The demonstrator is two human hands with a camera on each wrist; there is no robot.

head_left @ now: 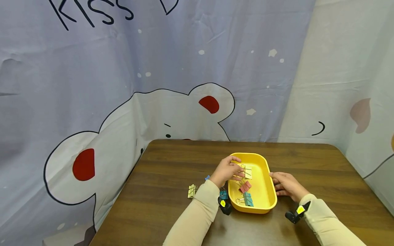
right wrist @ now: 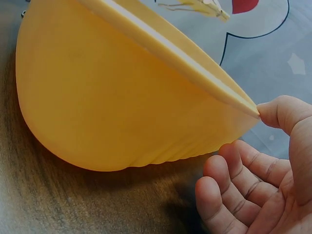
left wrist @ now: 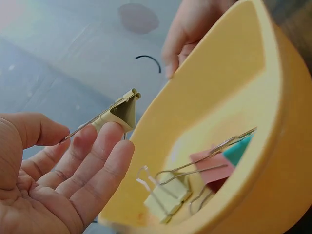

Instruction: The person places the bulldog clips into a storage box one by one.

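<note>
Over the yellow plastic tray (head_left: 261,184), my left hand (head_left: 228,171) pinches a pale yellow binder clip (left wrist: 117,114) by its wire handle, between thumb and fingers. Inside the tray lie another yellow binder clip (left wrist: 168,197), a pink binder clip (head_left: 245,187) and a teal binder clip (head_left: 248,199). My right hand (head_left: 287,184) holds the tray's right side. Its thumb presses on the rim and the fingers bend against the outer wall, as the right wrist view shows.
Left of the tray, a yellow binder clip (head_left: 192,191) and a blue binder clip (head_left: 223,195) lie on the wooden table (head_left: 172,164). A bit of another blue thing (head_left: 207,178) shows behind the left sleeve. A printed curtain (head_left: 172,61) hangs behind the table.
</note>
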